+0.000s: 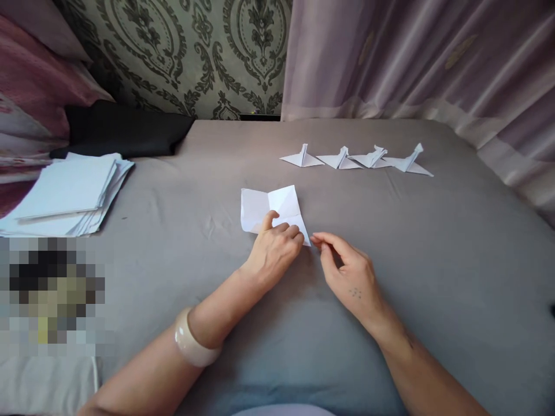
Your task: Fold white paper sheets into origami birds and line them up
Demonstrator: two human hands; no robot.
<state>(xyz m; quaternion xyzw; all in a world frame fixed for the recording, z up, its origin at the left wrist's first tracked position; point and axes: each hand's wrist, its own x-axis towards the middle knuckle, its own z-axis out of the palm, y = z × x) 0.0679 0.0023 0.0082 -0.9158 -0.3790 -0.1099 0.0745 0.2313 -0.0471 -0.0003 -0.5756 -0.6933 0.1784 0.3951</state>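
A white sheet of paper [284,202] with crossing creases lies partly opened out on the grey cloth, its left part slightly raised. My left hand [277,245] rests over its near edge, fingers curled down onto the paper and one finger lifted at the left. The fingertips and thumb are hidden behind the hand. Just right of the sheet's pointed near corner, my right hand [349,271] is closed in a pinch of thumb and forefinger. Whether it grips the corner or only sits beside it, I cannot tell.
Several folded paper birds [303,157] stand in a row at the back right. A stack of white paper [65,185] lies at the left, before a dark folded cloth [125,130]. Curtains [368,63] and a patterned wall [203,58] border the grey-covered surface [433,242]. The lower left is blurred out.
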